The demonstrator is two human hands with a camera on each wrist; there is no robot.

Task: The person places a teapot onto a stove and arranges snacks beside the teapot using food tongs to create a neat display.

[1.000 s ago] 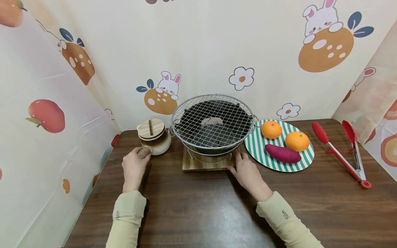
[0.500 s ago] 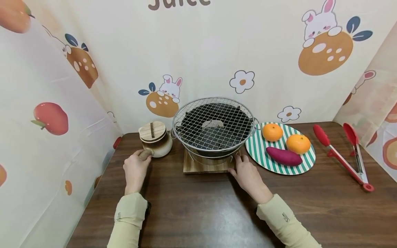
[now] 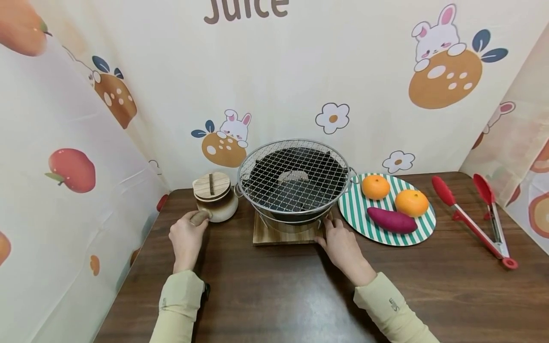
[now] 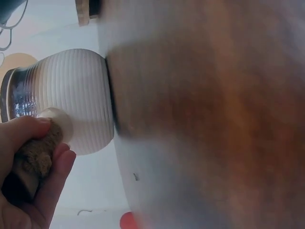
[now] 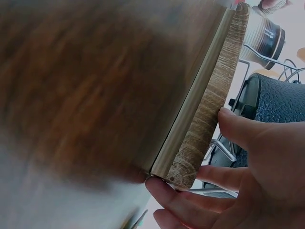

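Observation:
In the head view my left hand (image 3: pixel 185 240) holds the rope-wrapped side handle (image 3: pixel 199 217) of a small ceramic pot (image 3: pixel 224 209). A round wooden lid (image 3: pixel 211 185) covers the pot. The left wrist view shows thumb and fingers around the handle (image 4: pixel 42 152), with the pot's ribbed white side (image 4: pixel 81 95) beyond it. A black tabletop grill (image 3: pixel 274 216) under a round wire rack (image 3: pixel 296 171) stands on a wooden board (image 3: pixel 279 237). My right hand (image 3: pixel 343 247) grips that board at its front right corner; in the right wrist view the thumb and fingers straddle the board's end (image 5: pixel 212 102).
Right of the grill, a green-striped plate (image 3: pixel 364 226) bears two oranges (image 3: pixel 375 186) and a purple sweet potato (image 3: pixel 392 220). Red-tipped tongs (image 3: pixel 476 228) lie spread at the far right of the brown table (image 3: pixel 283 295). A printed curtain (image 3: pixel 274 81) hangs close behind.
The head view has tilted up a little, so everything sits lower in the picture. Both hands keep their holds on the pot's handle and the board.

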